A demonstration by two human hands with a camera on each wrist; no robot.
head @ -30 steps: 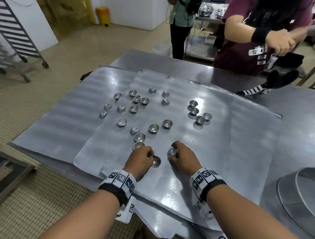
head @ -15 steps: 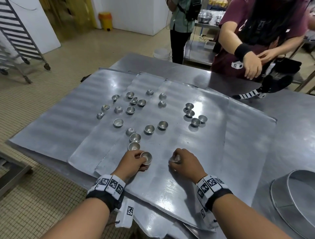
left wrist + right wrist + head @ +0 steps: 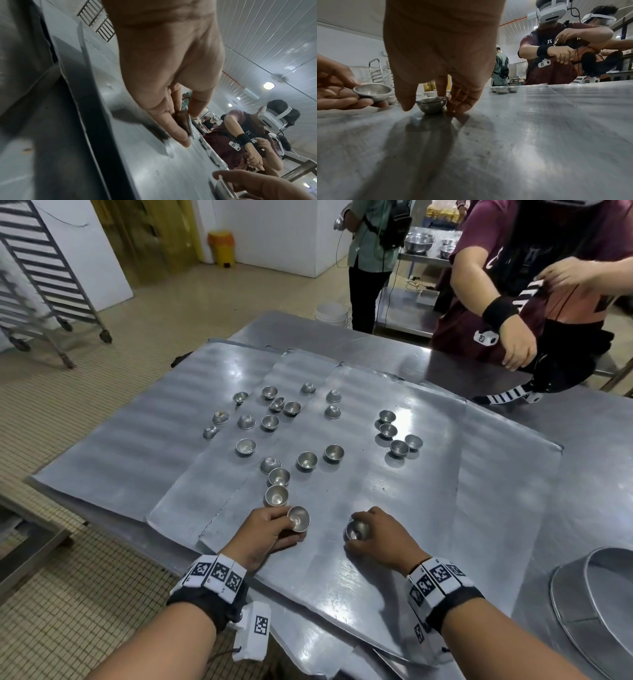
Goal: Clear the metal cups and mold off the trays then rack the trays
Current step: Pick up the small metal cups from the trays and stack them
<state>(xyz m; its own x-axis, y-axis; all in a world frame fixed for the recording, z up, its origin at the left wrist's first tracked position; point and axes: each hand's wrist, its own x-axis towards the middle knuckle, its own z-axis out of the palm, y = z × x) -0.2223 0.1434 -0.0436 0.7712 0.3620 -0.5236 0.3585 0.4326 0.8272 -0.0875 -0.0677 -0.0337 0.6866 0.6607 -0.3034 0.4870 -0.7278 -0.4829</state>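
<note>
Several small metal cups [image 3: 307, 461] lie scattered over overlapping flat metal trays [image 3: 394, 559] on a steel table. My left hand [image 3: 270, 529] pinches one cup [image 3: 298, 519] by its rim, lifted slightly and tilted; the same cup [image 3: 373, 92] shows in the right wrist view. My right hand [image 3: 380, 532] curls over another cup [image 3: 356, 530] that still sits on the near tray [image 3: 505, 148], with fingers around this cup [image 3: 431, 105]. A large round metal mold [image 3: 596, 604] rests at the table's right edge.
A person in a maroon shirt [image 3: 513, 285] stands across the table, arms over its far right corner. Another person [image 3: 373, 261] stands behind. A wheeled tray rack [image 3: 44, 278] is on the floor at far left. A striped wristband [image 3: 507, 397] lies on the table.
My left hand has lifted its cup off the tray and tilted it. My right hand stays curled over its cup. The person opposite has moved their arms.
</note>
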